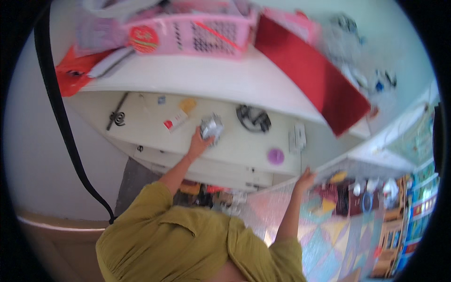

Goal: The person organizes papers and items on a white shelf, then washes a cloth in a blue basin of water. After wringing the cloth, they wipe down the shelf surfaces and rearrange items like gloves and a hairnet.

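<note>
My left hand (200, 141) grips a crumpled silvery packet (211, 127) over a white shelf (225, 151). On that shelf, left of the packet, lie a small red-and-white box (175, 120) and a yellow item (187, 104). To its right are a coiled black cable or strap (253, 118), a round purple object (276, 156) and a white box-like item (300, 136). My right hand (306, 179) is at the edge of the cabinet's white side panel (331, 163); its fingers are small and blurred, so their hold is unclear.
Above, an upper shelf (197, 74) bears a pink plastic basket (190, 38), an orange-red bag (72, 72) and a long red board (310, 74) jutting over its edge. A black strap (63, 105) hangs at left. Lower shelves hold assorted items; a patterned floor (317, 239) lies at right.
</note>
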{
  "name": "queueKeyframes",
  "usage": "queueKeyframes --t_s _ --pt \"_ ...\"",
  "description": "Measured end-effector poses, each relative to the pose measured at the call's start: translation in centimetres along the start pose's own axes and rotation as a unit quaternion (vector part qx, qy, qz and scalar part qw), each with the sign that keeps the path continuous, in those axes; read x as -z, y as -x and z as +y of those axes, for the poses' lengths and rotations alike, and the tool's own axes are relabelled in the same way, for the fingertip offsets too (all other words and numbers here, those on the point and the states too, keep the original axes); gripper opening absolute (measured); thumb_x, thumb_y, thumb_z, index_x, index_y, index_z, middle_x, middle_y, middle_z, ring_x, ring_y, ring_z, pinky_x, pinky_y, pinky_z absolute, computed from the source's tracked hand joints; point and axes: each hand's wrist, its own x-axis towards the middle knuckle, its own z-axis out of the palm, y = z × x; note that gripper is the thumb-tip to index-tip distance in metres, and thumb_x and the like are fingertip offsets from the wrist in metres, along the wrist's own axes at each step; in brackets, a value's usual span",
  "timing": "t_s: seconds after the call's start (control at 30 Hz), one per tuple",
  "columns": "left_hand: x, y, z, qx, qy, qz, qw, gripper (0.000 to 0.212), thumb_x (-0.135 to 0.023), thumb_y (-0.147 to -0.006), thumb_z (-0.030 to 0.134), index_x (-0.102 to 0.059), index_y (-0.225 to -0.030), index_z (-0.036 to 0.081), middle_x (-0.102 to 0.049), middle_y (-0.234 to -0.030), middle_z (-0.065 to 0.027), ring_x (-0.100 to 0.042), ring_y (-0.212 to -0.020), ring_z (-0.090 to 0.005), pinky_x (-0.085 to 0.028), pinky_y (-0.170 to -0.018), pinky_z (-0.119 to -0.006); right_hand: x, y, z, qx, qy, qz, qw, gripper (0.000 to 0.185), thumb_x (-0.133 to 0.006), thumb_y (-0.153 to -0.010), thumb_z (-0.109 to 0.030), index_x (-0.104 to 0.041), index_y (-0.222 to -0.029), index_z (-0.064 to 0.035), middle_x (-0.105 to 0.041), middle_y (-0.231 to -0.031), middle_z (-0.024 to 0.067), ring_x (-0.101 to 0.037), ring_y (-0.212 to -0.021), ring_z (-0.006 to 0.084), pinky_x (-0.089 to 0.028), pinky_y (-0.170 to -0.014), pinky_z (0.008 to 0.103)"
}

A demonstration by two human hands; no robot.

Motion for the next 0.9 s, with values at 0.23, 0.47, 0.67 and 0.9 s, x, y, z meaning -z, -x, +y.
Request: queueKeyframes --t_s 0.23,0.47,0.67,0.9 --pt "0.9 -0.5 -0.1 0.034 0.082 -0.039 0.995 0.044 -0.074 -0.074 0.019 -0.048 -0.104 0.001 -0.061 -0.092 -0.0089 -0.058 -0.079 -0.0151 -0.048 -0.070 -0.029 1.3 0.7 -3.7 0.110 -0.053 -0.010 0.992 0.030 -0.058 -0.088 -0.021 -0.050 -0.104 0.0022 -0.060 -0.081 0.0221 -0.058 -0.070 0.0393 -0.045 -0.062 0.0425" --pt "2.1 -0.3 -1.8 0.180 0.339 0.012 0.923 0.039 -0.068 -0.080 0.013 -0.049 -0.112 0.003 -0.060 -0.094 -0.0048 -0.060 -0.078 -0.0146 -0.050 -0.064 -0.028 1.0 -0.5 -0.9 0.088 -0.032 -0.032 0.995 0.029 -0.059 -0.086 -0.018 -0.051 -0.107 0.0009 -0.057 -0.071 0.0188 -0.055 -0.062 0.0331 -0.043 -0.060 0.0414" --pt "8.5 3.0 -1.9 0.209 0.299 0.054 0.929 0.043 -0.066 -0.081 0.013 -0.049 -0.120 0.004 -0.060 -0.100 -0.0063 -0.061 -0.084 -0.0150 -0.049 -0.068 -0.028 6.6 3.9 -0.5 0.051 -0.114 -0.146 0.981 0.055 -0.055 -0.087 -0.011 -0.028 -0.133 -0.0021 -0.049 -0.123 0.0224 -0.059 -0.098 0.0281 -0.048 -0.078 0.0339" --pt "9.2 2.0 -2.0 0.191 0.238 0.080 0.949 0.041 -0.065 -0.080 0.011 -0.050 -0.117 0.002 -0.055 -0.107 -0.0100 -0.057 -0.097 -0.0227 -0.050 -0.070 -0.034 14.4 18.9 13.0 -0.178 0.031 -0.189 0.965 0.064 -0.055 -0.079 -0.008 -0.027 -0.136 -0.0015 -0.043 -0.129 0.0268 -0.059 -0.098 0.0339 -0.046 -0.084 0.0365"
